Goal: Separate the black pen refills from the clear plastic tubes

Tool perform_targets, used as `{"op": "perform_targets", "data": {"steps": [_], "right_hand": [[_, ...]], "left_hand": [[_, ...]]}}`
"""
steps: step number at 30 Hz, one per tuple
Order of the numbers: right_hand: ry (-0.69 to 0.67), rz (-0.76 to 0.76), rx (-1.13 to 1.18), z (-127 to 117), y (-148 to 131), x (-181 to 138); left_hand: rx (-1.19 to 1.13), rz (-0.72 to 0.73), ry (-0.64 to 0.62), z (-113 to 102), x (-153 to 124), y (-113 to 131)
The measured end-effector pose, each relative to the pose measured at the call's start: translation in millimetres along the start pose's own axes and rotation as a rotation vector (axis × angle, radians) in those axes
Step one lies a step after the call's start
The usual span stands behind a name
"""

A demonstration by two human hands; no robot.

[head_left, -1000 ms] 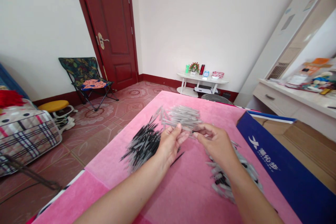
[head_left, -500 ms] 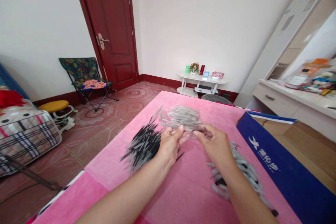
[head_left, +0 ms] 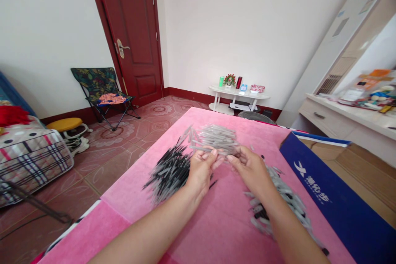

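My left hand point(head_left: 202, 167) is closed, thumb and fingers pinching a slim grey translucent pen barrel point(head_left: 198, 148) whose end sticks out to the left. Close beside it, my right hand point(head_left: 247, 165) is closed too, its thumb and forefinger pinched at the right end of the same barrel. Whether a smaller part sits in that pinch is hidden. Just beyond both hands lies a heap of pale translucent pen barrels point(head_left: 216, 136). By my left wrist is a pile of thin black and grey pen refills point(head_left: 168, 169). Translucent and black pen caps point(head_left: 291, 202) lie beside my right forearm.
A pink cloth point(head_left: 213, 227) covers the table. At its right edge stands an open blue cardboard box point(head_left: 328, 189). One dark refill point(head_left: 213, 184) lies apart near my left wrist. Behind are a low white table point(head_left: 258, 95), a folding chair point(head_left: 95, 84) and a red door point(head_left: 130, 29).
The view has shifted very slightly. Both hands keep nearly the same place and the same pinch on the pen barrel, with only a small movement of the right fingers.
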State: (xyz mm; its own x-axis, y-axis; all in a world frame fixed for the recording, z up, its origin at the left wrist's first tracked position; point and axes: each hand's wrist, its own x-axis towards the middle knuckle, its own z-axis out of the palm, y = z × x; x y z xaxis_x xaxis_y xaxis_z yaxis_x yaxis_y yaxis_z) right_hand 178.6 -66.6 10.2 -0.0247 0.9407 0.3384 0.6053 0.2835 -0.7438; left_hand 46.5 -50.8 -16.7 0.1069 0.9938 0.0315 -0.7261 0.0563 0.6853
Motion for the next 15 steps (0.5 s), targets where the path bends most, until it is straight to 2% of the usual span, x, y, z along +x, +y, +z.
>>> {"op": "perform_targets", "data": {"steps": [5,10,15], "right_hand": [[0.012,0.030,-0.062,1.6,2.1,-0.6],[-0.024,0.021,0.008,2.0,2.5,-0.5],[-0.016,0.048,-0.058,0.7,4.3,0.1]], "left_hand": [[-0.009,-0.004,-0.033,-2.1,1.2,-1.4],[-0.004,-0.007,-0.008,-1.1,0.8,-0.6],[0.008,-0.006,-0.017,0.9,0.2,0.5]]}}
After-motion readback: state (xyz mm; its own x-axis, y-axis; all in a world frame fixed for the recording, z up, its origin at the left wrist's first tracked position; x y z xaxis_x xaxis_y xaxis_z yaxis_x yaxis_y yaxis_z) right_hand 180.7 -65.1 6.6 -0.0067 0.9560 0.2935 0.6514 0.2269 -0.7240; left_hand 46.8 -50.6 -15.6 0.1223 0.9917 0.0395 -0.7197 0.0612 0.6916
